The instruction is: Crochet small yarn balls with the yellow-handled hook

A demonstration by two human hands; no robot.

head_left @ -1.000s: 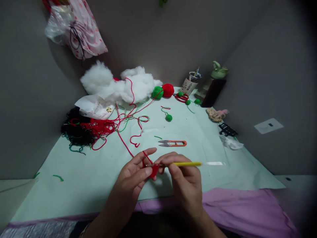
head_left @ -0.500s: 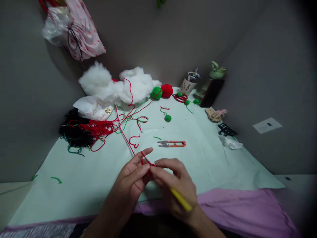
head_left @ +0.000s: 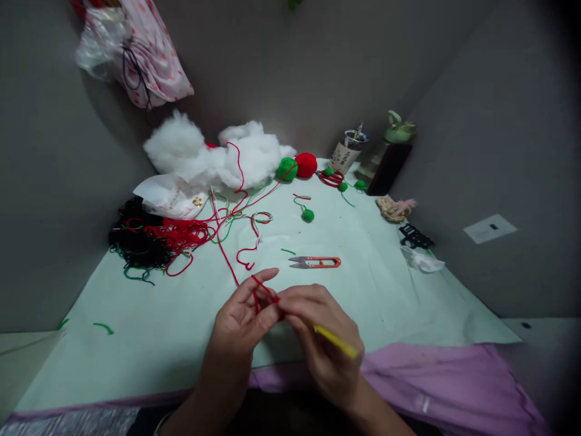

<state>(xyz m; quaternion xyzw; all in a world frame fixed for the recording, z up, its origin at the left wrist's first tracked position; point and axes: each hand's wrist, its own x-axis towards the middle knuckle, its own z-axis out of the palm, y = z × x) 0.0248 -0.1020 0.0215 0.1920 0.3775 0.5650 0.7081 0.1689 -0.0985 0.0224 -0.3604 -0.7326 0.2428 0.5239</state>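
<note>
Near the table's front edge, my left hand (head_left: 240,321) pinches a small red crocheted piece (head_left: 278,304) between thumb and fingers, mostly hidden by the fingertips. Red yarn (head_left: 229,261) runs over its raised index finger and back toward the pile. My right hand (head_left: 324,330) is closed around a crochet hook with a yellow handle (head_left: 336,342); its fingertips meet the red piece, and the hook's tip is hidden. Just beyond the hands lie orange thread snips (head_left: 315,262) and a short green yarn scrap (head_left: 288,251).
Tangled red yarn (head_left: 190,233) and black yarn (head_left: 136,236) lie at the left, below white stuffing (head_left: 254,157). Toward the back are a green ball (head_left: 287,169), a red ball (head_left: 306,165), red-handled scissors (head_left: 331,178), a pen cup (head_left: 344,156) and a bottle (head_left: 385,157). Purple cloth (head_left: 449,381) borders the front right.
My right hand has turned slightly, and the yellow handle now lies flatter, its end farther right and higher. The left fingers and the yarn strand have shifted a little left and up.
</note>
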